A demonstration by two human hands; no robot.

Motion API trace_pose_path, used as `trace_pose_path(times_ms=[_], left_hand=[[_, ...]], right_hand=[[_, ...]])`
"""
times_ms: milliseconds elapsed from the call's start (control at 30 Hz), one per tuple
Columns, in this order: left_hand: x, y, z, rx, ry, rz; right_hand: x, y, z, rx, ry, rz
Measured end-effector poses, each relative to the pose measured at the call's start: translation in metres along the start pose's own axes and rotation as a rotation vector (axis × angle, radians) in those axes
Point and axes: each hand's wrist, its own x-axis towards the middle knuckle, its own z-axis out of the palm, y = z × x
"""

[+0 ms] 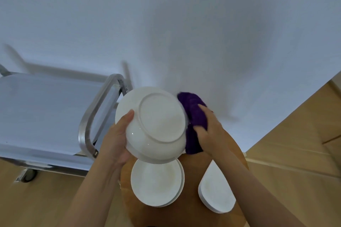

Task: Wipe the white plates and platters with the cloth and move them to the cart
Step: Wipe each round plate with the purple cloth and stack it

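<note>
Our left hand grips the white plate by its near-left rim, thumb lying over the back, fingers hidden on the far side. We hold it tilted with the foot ring towards us, probably so that the eating face turns towards the other hand. Our right hand is closed around the bunched purple cloth, pressing it against the plate's right edge; the bunching gives a thick pad to rub with. Whether the cloth reaches the hidden face we cannot tell.

Below the raised plate, on the round wooden table, lies a small stack of plates, and to its right a white platter partly covered by our right forearm. We judge these are waiting their turn.

To the left stands the cart, its top shelf near the table's edge and its metal handle just beside our left hand, a short carry for the plate once wiped.
</note>
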Motion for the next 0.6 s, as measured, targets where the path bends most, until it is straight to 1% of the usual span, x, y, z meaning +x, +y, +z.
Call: trace_pose_path(times_ms=[33,67,100,133,200,233,267,300,333,367,400,433,467,500,533,567,600], left_hand=[[0.0,0.0,-0.001,0.009,0.004,-0.001],[0.0,0.0,-0.002,0.033,0.01,-0.001],[0.0,-0.001,-0.002,0.069,0.02,0.001],[0.0,-0.002,-0.002,0.106,0.03,0.0],[-0.002,-0.006,0.0,0.136,0.003,-0.027],[-0.003,-0.009,0.002,0.139,-0.027,-0.042],[-0.004,-0.01,0.002,0.147,-0.048,-0.051],[-0.004,-0.012,0.002,0.157,-0.053,-0.054],[-0.005,-0.012,0.001,0.16,-0.049,-0.058],[-0.005,-0.012,-0.001,0.164,-0.043,-0.062],[-0.007,-0.011,-0.003,0.164,-0.038,-0.069],[-0.007,-0.009,-0.004,0.163,-0.035,-0.067],[-0.009,-0.007,-0.004,0.173,-0.034,-0.05],[-0.01,-0.005,-0.002,0.22,-0.036,-0.007],[-0.012,-0.005,0.002,0.32,-0.04,0.048],[-0.012,-0.007,0.005,0.492,-0.045,0.108],[-0.013,-0.011,0.009,0.722,-0.058,0.168]], right_hand=[[0.001,-0.002,0.001,0.112,0.077,0.131],[-0.002,-0.006,0.003,0.204,0.145,0.168],[-0.007,-0.01,0.004,0.239,0.18,0.121],[-0.014,-0.014,0.006,0.238,0.164,0.036],[-0.028,-0.018,0.017,0.151,0.019,-0.138],[-0.035,-0.017,0.022,0.078,-0.049,-0.191],[-0.039,-0.014,0.026,0.03,-0.076,-0.208],[-0.04,-0.007,0.028,0.02,-0.058,-0.195],[-0.038,-0.001,0.028,0.047,-0.019,-0.136],[-0.036,0.003,0.026,0.079,0.029,-0.026],[-0.033,0.006,0.023,0.084,0.073,0.129],[-0.029,0.01,0.019,0.101,0.097,0.322],[-0.026,0.014,0.015,0.195,0.123,0.512],[-0.023,0.016,0.012,0.355,0.155,0.67],[-0.021,0.016,0.007,0.533,0.19,0.78],[-0.02,0.014,0.002,0.665,0.205,0.835],[-0.018,0.012,-0.003,0.759,0.189,0.858]])
